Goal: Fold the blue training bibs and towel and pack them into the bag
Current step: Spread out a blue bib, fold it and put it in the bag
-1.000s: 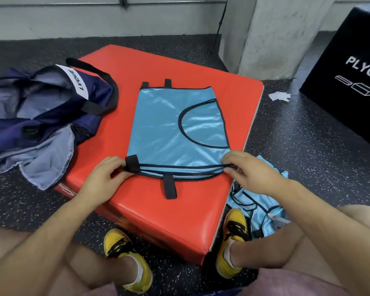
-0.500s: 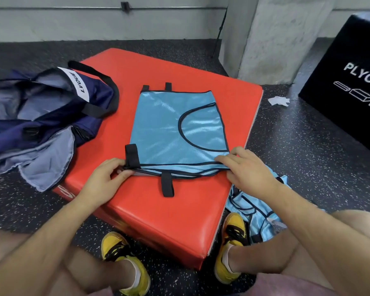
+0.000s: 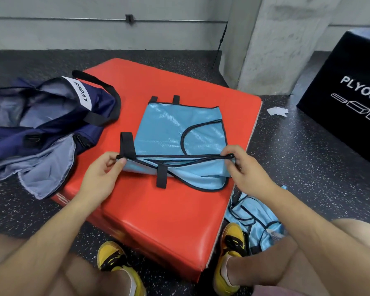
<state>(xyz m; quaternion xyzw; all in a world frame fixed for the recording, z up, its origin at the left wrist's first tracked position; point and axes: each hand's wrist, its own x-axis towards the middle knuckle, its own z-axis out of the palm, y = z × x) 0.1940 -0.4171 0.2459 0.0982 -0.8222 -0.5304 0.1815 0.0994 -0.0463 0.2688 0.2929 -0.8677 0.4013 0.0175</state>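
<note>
A light blue training bib with black trim lies on the red padded block. Its near edge is raised off the pad. My left hand pinches the bib's near left corner by a black strap. My right hand pinches the near right corner. More blue bibs lie in a heap on the floor beside my right foot. The navy bag lies open at the left, partly on the block. No towel shows apart from the grey cloth at the bag.
A black plyo box stands at the right. A concrete pillar rises behind the block. A scrap of white paper lies on the dark speckled floor. My yellow shoes sit against the block's near side.
Both hands have lifted the bib's near edge off the pad and carried it a little away from me; the lower layer now sags loose beneath.
</note>
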